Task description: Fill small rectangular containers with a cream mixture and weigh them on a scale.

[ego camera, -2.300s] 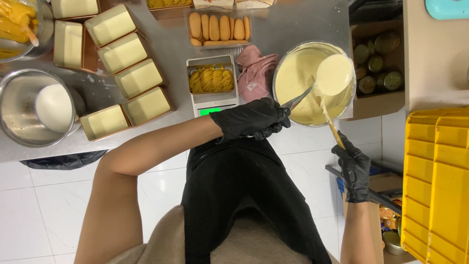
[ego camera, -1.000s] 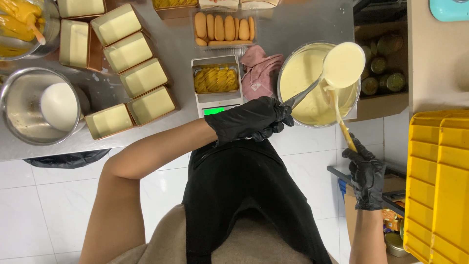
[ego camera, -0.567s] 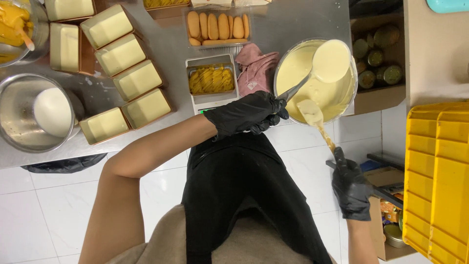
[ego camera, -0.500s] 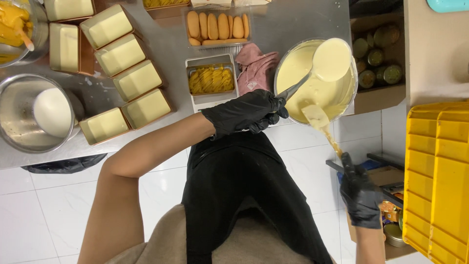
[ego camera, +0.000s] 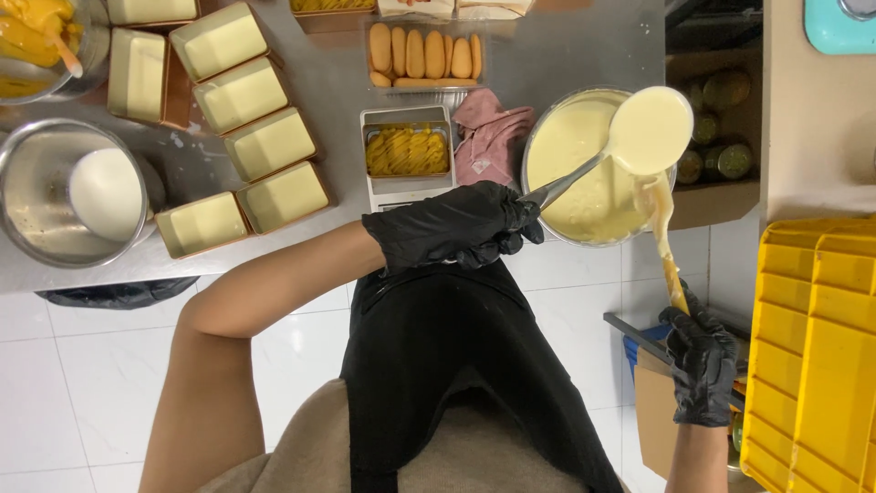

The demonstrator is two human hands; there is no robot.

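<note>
My left hand (ego camera: pixel 452 226) is clamped on the ladle (ego camera: pixel 639 137) handle, its full, runny, drippy bowl at two o'clock over the mixing bowl (ego camera: pixel 575 196). My right hand (ego camera: pixel 703 361) grips the slick, cream-coated spatula (ego camera: pixel 662 233) low on its handle, at five o'clock of the bowl.

Black gloves cover the left hand (ego camera: pixel 456 226) and right hand (ego camera: pixel 701 363). Pale yellow cream fills the steel bowl (ego camera: pixel 584 166) and ladle (ego camera: pixel 649 130). Upper centre, golden-brown biscuits (ego camera: pixel 423 55); beside them a pink cloth (ego camera: pixel 488 134). Right edge, yellow crates (ego camera: pixel 812 356). The spatula (ego camera: pixel 664 245) looks wooden, perhaps.
</note>
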